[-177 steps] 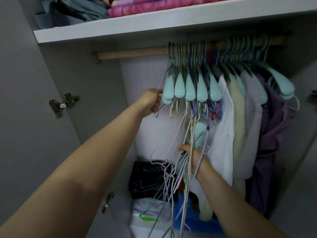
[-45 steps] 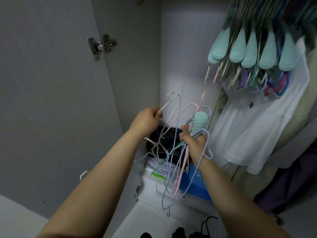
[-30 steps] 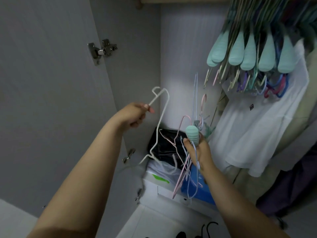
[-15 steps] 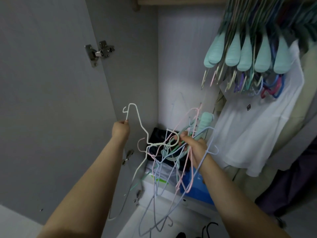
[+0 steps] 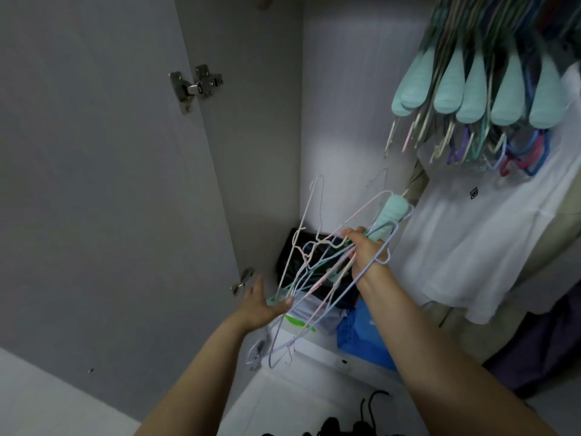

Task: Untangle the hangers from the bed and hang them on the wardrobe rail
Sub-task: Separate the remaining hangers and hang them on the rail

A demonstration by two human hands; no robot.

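Observation:
A tangled bundle of thin wire hangers [image 5: 317, 272] in white, pink, blue and green hangs in front of the open wardrobe. My right hand [image 5: 366, 253] grips the bundle near its top, together with a mint padded hanger [image 5: 388, 217]. Lower and to the left, my left hand [image 5: 264, 305] is spread open, palm up, its fingertips touching the bundle's lower wires. Several mint padded hangers [image 5: 478, 92] and coloured wire ones hang at the top right; the rail itself is out of view.
The grey wardrobe door [image 5: 94, 184] stands open on the left with its hinge [image 5: 195, 86]. A white t-shirt [image 5: 471, 234] and other clothes hang on the right. A black bag [image 5: 301, 250], a blue bag [image 5: 364, 338] and white boxes sit low inside.
My left hand has let go of the white hanger's hook, dropped lower and opened under the bundle. The white hanger now rests back in the tangle. My right hand keeps its grip.

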